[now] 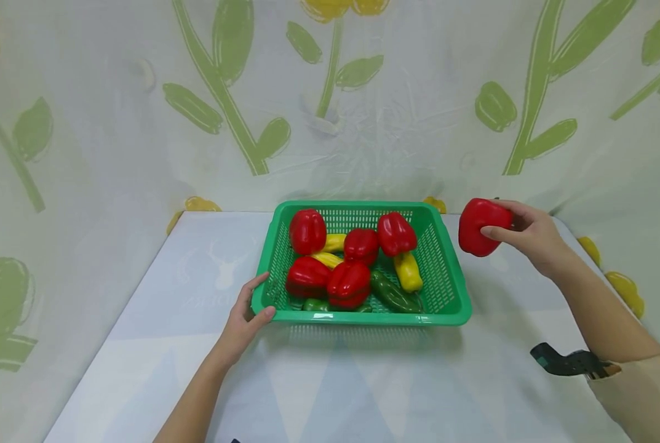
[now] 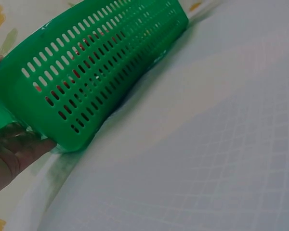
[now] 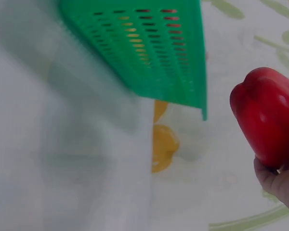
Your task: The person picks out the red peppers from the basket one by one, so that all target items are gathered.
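Note:
My right hand (image 1: 534,237) grips a red bell pepper (image 1: 480,227) by its stem end, off to the right of a green plastic basket (image 1: 457,289). The same pepper (image 3: 267,115) shows in the right wrist view, raised beside the basket wall. At the basket's front left corner, my left hand (image 1: 241,326) holds the rim, thumb on the front edge and fingers along the left side. Inside lie several red bell peppers (image 1: 307,231), yellow peppers (image 1: 408,272) and a long dark green pepper (image 1: 393,294). More green shows at the front, partly hidden under the red ones.
The basket stands on a white and pale blue table covering (image 1: 335,381). Behind it hangs a pale curtain (image 1: 407,135) printed with green leaves and yellow flowers. A black strap (image 1: 568,362) sits at my right sleeve (image 1: 640,394).

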Demonstrator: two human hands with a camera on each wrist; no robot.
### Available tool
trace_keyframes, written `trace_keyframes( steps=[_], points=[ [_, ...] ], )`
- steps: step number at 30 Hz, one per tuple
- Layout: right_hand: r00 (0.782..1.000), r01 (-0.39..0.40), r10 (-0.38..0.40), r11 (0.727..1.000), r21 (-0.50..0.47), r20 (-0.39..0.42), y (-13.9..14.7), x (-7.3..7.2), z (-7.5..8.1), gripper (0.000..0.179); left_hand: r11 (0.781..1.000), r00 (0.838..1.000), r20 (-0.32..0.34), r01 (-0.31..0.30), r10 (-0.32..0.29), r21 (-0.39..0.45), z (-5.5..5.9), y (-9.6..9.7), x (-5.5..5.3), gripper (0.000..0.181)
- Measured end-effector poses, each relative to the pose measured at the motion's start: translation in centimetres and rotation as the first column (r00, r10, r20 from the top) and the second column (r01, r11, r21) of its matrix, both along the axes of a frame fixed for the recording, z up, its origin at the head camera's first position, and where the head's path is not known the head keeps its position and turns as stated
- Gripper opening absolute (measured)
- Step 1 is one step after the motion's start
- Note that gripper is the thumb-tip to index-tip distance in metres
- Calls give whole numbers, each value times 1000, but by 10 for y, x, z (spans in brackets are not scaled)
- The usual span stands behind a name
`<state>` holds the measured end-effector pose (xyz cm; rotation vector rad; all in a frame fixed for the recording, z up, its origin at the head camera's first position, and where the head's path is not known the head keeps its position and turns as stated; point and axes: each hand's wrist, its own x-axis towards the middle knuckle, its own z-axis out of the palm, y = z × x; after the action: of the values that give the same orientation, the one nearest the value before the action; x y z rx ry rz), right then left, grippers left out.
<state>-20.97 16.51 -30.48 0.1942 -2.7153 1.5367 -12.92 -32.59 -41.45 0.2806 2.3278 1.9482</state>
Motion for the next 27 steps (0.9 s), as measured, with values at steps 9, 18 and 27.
trace_keyframes(
  steps=[9, 18, 27],
  points=[
    [993, 45, -47, 999, 19, 113, 8, -20, -16, 65, 1000, 1000, -6, 14, -14, 7, 3, 0, -2, 61],
    [976, 28, -8, 996, -86, 216, 23, -44, -47, 62, 1000, 1000, -2, 8, -8, 13, 4, 0, -2, 60],
    [946, -67, 88, 995, -78, 312, 31, -56, -69, 73, 999, 1000, 11, 23, -23, 35, 2, -1, -1, 61]
  ],
)
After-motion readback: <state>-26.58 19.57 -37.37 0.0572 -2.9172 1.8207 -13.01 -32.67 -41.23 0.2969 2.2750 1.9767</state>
